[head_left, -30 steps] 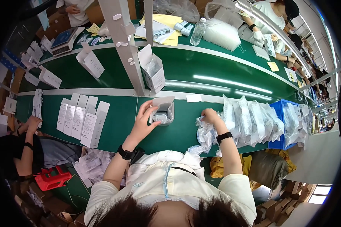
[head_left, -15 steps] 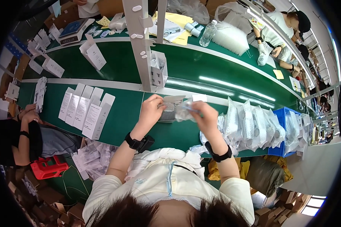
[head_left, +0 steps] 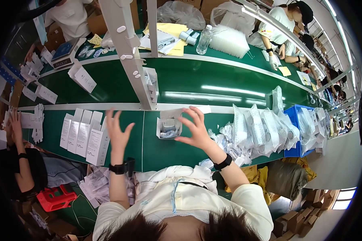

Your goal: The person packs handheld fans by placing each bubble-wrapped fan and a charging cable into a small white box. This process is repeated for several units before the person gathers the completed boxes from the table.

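An open white carton point(head_left: 159, 132) stands on the green bench in front of me, its lid flap raised at the back. Inside it lie a grey item and clear plastic bags point(head_left: 170, 133). Spread fingers and thumb of my right hand point(head_left: 195, 130) are at the carton's right side, with nothing held; whether the fingertips touch the flap I cannot tell. My left hand point(head_left: 118, 132) is raised with fingers apart, holding nothing, beside a row of several white printed cartons point(head_left: 83, 134).
Bubble-wrap pouches point(head_left: 255, 124) and small clear bags point(head_left: 229, 140) lie on the right, before a blue crate point(head_left: 292, 116). A metal post point(head_left: 128, 56) rises behind the bench. Another person's hand point(head_left: 16, 122) is at flat cartons point(head_left: 38, 124) far left.
My right hand has let go of the clear plastic bag, which appears to lie in the carton. My left hand has left the carton and moved left. The view has shifted slightly.
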A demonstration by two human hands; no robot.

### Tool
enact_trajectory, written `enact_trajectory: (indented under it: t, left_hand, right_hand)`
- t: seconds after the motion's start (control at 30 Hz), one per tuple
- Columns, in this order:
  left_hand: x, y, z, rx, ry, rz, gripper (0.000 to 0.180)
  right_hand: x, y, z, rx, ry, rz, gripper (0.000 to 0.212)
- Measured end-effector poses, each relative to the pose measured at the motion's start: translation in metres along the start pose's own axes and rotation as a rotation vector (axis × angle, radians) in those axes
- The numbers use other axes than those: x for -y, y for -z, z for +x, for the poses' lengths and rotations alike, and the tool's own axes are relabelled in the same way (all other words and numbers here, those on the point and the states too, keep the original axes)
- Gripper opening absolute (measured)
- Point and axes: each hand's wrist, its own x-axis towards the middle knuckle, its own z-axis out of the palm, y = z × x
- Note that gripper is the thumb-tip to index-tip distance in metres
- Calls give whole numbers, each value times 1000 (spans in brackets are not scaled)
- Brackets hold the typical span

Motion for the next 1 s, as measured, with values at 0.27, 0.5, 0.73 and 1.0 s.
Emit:
enact_trajectory:
  t: [0.27,0.5,0.73,1.0]
  left_hand:
    - [118,16,-87,389,256,679,78]
    - [-15,-22,-108,562,310,314,76]
    - [-41,-17,-41,774,414,-79,72]
    - [30,-41,-58,1017,496,-692,76]
  right_hand:
    - [-42,-70,-25,270,-539,667,112]
    - [-177,-38,39,-271,-738,511,109]
    - [-266,-8,13,-347,-647,235,104]
    - [-210,89,-96,952,-1287,-617,63]
